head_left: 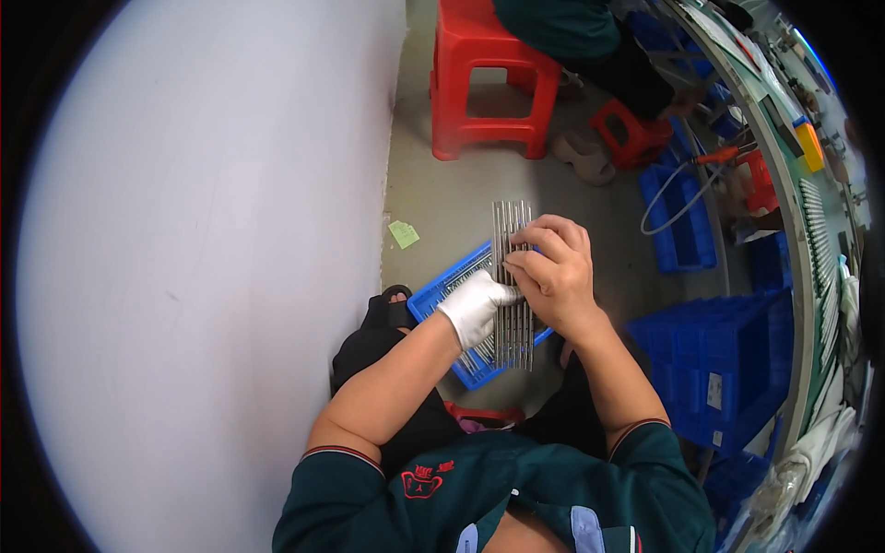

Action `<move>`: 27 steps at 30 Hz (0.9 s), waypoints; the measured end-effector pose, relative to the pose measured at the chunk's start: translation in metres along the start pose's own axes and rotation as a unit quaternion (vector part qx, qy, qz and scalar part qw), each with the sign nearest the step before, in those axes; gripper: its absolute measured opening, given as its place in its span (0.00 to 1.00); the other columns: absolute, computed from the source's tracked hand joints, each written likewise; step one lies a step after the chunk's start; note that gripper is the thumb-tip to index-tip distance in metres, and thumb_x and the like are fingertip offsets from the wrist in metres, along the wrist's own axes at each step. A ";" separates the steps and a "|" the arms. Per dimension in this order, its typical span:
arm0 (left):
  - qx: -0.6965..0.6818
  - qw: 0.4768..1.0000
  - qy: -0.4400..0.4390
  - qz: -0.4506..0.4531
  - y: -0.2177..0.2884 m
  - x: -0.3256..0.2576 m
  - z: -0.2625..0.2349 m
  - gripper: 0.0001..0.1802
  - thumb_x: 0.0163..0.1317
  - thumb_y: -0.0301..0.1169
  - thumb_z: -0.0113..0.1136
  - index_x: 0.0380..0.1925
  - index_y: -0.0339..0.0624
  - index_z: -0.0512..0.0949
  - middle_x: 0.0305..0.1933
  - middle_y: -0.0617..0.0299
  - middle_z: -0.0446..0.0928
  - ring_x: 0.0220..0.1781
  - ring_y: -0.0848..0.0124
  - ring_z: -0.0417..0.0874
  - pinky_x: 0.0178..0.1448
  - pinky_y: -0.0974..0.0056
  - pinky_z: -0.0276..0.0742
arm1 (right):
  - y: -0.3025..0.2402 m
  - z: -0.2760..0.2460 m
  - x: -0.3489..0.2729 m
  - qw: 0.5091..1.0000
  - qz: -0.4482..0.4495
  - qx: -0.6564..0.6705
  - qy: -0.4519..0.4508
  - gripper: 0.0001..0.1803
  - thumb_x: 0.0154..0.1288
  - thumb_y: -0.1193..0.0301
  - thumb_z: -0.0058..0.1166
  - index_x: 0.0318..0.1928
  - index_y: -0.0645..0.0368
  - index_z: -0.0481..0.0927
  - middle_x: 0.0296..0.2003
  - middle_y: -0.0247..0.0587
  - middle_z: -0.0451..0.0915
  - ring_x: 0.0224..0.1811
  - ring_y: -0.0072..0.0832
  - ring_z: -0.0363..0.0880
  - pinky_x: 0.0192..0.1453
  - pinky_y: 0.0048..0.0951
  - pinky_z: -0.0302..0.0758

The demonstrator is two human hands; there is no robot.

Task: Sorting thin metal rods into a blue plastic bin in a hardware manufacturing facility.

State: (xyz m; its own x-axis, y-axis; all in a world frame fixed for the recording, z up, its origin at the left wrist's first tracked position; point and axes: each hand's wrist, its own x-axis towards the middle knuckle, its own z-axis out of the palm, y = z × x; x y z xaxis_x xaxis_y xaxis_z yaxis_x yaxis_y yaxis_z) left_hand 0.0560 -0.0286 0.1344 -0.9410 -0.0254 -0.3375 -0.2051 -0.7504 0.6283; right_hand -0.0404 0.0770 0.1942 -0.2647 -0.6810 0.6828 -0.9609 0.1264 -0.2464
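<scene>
In the head view, a flat row of thin grey metal rods (513, 276) is held up over a blue tray (442, 293). The rods lie side by side like a little fence, and they run from the top down toward the person's lap.

The left hand (475, 306) is covered by a white glove. It is closed on the left edge of the rods, near the middle, with the thumb pressed on the front. The right hand (556, 272) is bare. It is closed on the right edge of the rods, a bit higher up, with the fingertips (522, 263) bent over the front. The two hands are almost touching each other across the rods.

The blue tray is seen just under the rods and sticks out to the left of them. More grey rods are laid inside it. The tray is rested on the person's knees, above a dark green shirt (498, 498).

A big white wall (203, 258) is seen to the left of the rods. A small green slip of paper (403, 233) is on the floor, between the wall and the rods. A red stool (489, 78) is stood well above the rods, with another person sat on it. Stacked blue bins (728, 364) are seen to the right of the rods, next to a long curved bench (784, 184).
</scene>
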 end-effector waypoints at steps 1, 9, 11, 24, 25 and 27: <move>-0.013 1.000 0.002 -0.002 -0.001 0.001 -0.001 0.13 0.59 0.19 0.54 0.45 0.37 0.77 0.41 0.60 0.81 0.41 0.68 0.84 0.43 0.63 0.81 | 0.000 0.000 0.001 1.000 0.007 0.007 0.002 0.08 0.40 0.76 0.61 0.25 0.54 0.79 0.36 0.31 0.80 0.46 0.35 0.76 0.50 0.38 0.68; -0.080 0.995 -0.040 -0.039 0.003 0.003 -0.013 0.17 0.62 0.21 0.56 0.52 0.38 0.73 0.46 0.58 0.79 0.47 0.65 0.83 0.51 0.59 0.83 | 0.009 -0.006 -0.001 0.995 0.069 0.068 0.003 0.07 0.43 0.76 0.63 0.26 0.55 0.79 0.35 0.32 0.81 0.46 0.36 0.76 0.50 0.37 0.67; -0.072 0.996 -0.033 -0.044 0.004 0.003 -0.013 0.17 0.62 0.21 0.55 0.52 0.38 0.73 0.46 0.58 0.79 0.47 0.65 0.83 0.51 0.58 0.83 | 0.010 -0.005 -0.002 0.995 0.072 0.073 -0.001 0.07 0.44 0.76 0.64 0.26 0.55 0.79 0.35 0.32 0.81 0.46 0.36 0.76 0.49 0.37 0.67; -0.022 0.999 0.041 -0.013 0.000 0.001 -0.001 0.14 0.59 0.18 0.52 0.45 0.38 0.78 0.39 0.58 0.81 0.40 0.66 0.84 0.42 0.62 0.81 | 0.000 -0.001 0.000 1.000 0.010 -0.006 -0.004 0.07 0.41 0.77 0.61 0.25 0.54 0.79 0.36 0.31 0.80 0.46 0.34 0.76 0.49 0.38 0.68; -0.022 0.999 0.042 -0.011 0.002 0.001 -0.003 0.14 0.59 0.18 0.52 0.45 0.38 0.78 0.39 0.58 0.81 0.40 0.66 0.84 0.42 0.62 0.81 | 0.000 -0.003 0.001 1.000 0.009 -0.005 -0.003 0.07 0.41 0.77 0.61 0.25 0.54 0.79 0.36 0.31 0.80 0.46 0.34 0.76 0.49 0.38 0.68; -0.050 0.998 0.015 -0.047 0.005 0.002 -0.006 0.19 0.60 0.18 0.56 0.52 0.40 0.73 0.47 0.59 0.79 0.48 0.68 0.82 0.52 0.62 0.81 | -0.001 -0.012 0.003 0.999 0.031 0.024 0.014 0.07 0.42 0.77 0.62 0.25 0.54 0.79 0.35 0.31 0.80 0.46 0.34 0.76 0.49 0.38 0.68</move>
State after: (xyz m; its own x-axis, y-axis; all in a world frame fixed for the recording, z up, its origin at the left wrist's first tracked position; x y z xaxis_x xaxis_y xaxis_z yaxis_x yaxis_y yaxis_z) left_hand 0.0545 -0.0364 0.1328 -0.9102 0.0306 -0.4131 -0.2631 -0.8130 0.5195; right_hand -0.0409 0.0835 0.2055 -0.3271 -0.6530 0.6831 -0.9374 0.1326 -0.3221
